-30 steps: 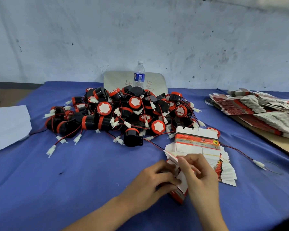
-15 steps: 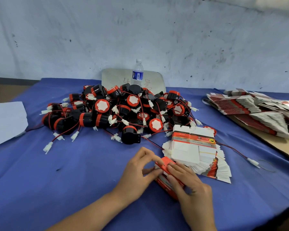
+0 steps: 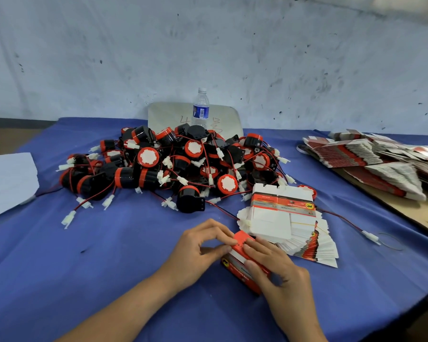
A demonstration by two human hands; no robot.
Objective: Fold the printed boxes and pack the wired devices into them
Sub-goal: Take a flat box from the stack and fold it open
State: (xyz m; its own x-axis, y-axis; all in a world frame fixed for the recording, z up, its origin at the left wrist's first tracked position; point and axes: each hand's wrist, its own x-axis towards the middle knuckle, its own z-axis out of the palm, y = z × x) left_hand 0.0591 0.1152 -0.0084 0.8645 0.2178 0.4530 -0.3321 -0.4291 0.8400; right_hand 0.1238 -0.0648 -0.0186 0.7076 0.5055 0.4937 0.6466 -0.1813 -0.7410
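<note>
Blue cloth tbl (image 3: pixel 109 267) w/ scuffed grey wall (image 3: pixel 257 58) behind.

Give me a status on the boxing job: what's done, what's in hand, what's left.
Done: no packed box is in view. In hand: one red printed box is being folded, held by the left hand and the right hand on the blue cloth. Left: the pile of wired devices sits unpacked, a fanned stack of flat boxes waits beside the hands, and more flat boxes lie at far right.

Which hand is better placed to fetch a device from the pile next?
Left, probably: it only pinches the box end and lies on the pile's side; the right grips the box body.
</note>
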